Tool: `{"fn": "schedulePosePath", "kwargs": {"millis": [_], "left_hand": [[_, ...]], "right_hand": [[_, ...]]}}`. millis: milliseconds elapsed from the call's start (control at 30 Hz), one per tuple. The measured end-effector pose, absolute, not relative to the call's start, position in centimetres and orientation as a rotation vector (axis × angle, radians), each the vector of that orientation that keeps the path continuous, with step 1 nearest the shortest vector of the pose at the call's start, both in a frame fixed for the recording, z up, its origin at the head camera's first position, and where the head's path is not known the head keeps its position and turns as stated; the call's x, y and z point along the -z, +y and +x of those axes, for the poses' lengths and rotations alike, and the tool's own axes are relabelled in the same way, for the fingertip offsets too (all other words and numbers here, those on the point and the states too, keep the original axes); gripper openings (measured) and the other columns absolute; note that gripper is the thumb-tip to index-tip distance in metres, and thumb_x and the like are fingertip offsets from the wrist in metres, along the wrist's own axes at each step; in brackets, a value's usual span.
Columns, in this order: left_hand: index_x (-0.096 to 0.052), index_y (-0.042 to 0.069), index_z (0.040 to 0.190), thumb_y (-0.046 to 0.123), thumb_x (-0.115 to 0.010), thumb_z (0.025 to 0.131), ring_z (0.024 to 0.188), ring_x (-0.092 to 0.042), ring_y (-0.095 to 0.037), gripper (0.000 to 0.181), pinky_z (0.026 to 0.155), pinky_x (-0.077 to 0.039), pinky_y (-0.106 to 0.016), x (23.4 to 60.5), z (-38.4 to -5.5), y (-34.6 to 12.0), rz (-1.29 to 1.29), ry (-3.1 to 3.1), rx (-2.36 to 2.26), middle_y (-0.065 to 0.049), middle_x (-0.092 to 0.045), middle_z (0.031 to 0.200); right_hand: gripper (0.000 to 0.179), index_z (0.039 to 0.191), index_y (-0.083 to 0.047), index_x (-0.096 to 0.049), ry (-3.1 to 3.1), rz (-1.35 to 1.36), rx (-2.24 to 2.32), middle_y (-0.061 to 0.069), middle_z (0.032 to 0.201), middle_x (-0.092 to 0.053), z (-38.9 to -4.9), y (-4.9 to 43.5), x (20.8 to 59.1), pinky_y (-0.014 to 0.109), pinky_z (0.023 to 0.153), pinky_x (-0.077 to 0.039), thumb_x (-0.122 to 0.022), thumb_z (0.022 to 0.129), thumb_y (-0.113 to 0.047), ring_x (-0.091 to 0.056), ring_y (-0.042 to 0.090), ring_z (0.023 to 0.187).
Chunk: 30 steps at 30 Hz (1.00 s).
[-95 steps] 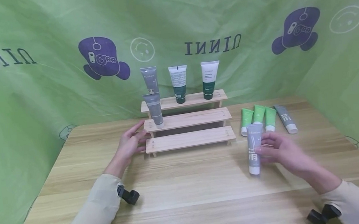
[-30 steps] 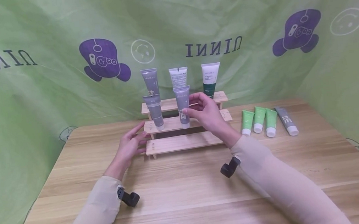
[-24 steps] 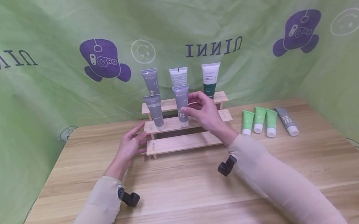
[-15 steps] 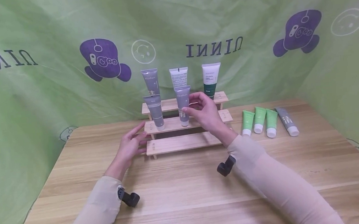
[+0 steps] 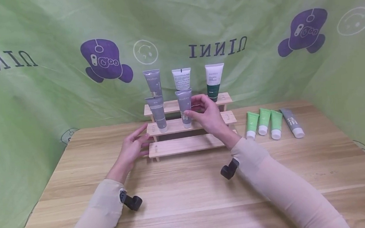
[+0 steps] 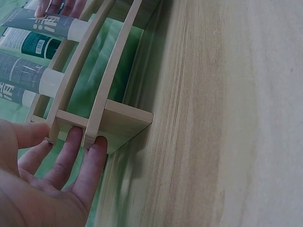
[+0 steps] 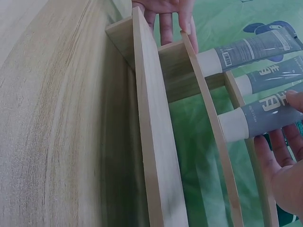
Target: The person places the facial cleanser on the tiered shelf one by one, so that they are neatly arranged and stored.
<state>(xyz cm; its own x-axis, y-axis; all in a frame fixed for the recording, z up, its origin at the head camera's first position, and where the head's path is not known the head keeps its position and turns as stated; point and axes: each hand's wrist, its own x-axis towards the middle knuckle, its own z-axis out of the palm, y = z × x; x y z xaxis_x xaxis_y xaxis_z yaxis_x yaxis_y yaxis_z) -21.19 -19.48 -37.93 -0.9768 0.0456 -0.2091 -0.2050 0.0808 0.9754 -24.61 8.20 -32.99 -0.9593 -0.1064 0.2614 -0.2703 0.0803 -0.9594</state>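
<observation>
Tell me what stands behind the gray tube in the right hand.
A white-and-green tube, its printed top showing; from the head view, the held gray tube hides its lower part.

Passable along the lowest step [image 5: 185, 145], left half, and over the tabletop [image 5: 183, 200] between the sleeves [image 5: 106, 198] — obstructed on the middle step [image 5: 173, 126] by a gray tube [image 5: 158, 113] and by the right hand [image 5: 211, 117] gripping a second gray tube [image 5: 184, 104], blocked at both steps' left ends by the left hand [image 5: 131, 148].

I am gripping a smooth, slightly glossy, plastic-looking tube [image 5: 185, 104] and touching a matt wooden rack [image 5: 185, 145]. The wood-grained tabletop [image 5: 176, 194] is showing a faint sheen.
</observation>
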Motion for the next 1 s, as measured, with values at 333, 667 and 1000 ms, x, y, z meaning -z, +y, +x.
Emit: {"fn": "schedulePosePath", "kwargs": {"millis": [333, 667, 1000], "left_hand": [[-0.035, 0.026, 0.157, 0.019, -0.053, 0.105, 0.124, -0.055, -0.040, 0.055, 0.096, -0.056, -0.045, 37.9, -21.2, -19.5, -0.182, 2.170, -1.999, -0.025, -0.052, 0.142], [-0.034, 0.027, 0.157, 0.020, -0.052, 0.105, 0.125, -0.054, -0.039, 0.055, 0.098, -0.055, -0.046, 37.8, -21.2, -19.4, -0.179, 2.148, -2.001, -0.025, -0.049, 0.145], [-0.035, 0.027, 0.157, 0.021, -0.053, 0.105, 0.124, -0.054, -0.038, 0.055, 0.096, -0.057, -0.044, 37.8, -21.2, -19.4, -0.186, 2.175, -1.984, -0.024, -0.051, 0.143]], "right_hand": [[0.044, 0.126, -0.001, -0.057, -2.224, 0.430, -1.984, 0.014, 0.120, -0.064, -24.4, 8.3, 33.2, 0.035, 0.101, -0.052, -0.077, 0.087, -0.002, -0.062, 0.026, 0.110], [0.044, 0.127, -0.001, -0.057, -2.198, 0.504, -1.978, 0.015, 0.117, -0.064, -24.0, 9.3, 33.7, 0.036, 0.097, -0.053, -0.077, 0.088, -0.003, -0.062, 0.027, 0.107], [0.046, 0.127, 0.000, -0.054, -2.238, 0.442, -2.007, 0.017, 0.120, -0.063, -22.9, 11.6, 33.5, 0.028, 0.084, -0.059, -0.077, 0.088, -0.007, -0.063, 0.027, 0.107]]}}
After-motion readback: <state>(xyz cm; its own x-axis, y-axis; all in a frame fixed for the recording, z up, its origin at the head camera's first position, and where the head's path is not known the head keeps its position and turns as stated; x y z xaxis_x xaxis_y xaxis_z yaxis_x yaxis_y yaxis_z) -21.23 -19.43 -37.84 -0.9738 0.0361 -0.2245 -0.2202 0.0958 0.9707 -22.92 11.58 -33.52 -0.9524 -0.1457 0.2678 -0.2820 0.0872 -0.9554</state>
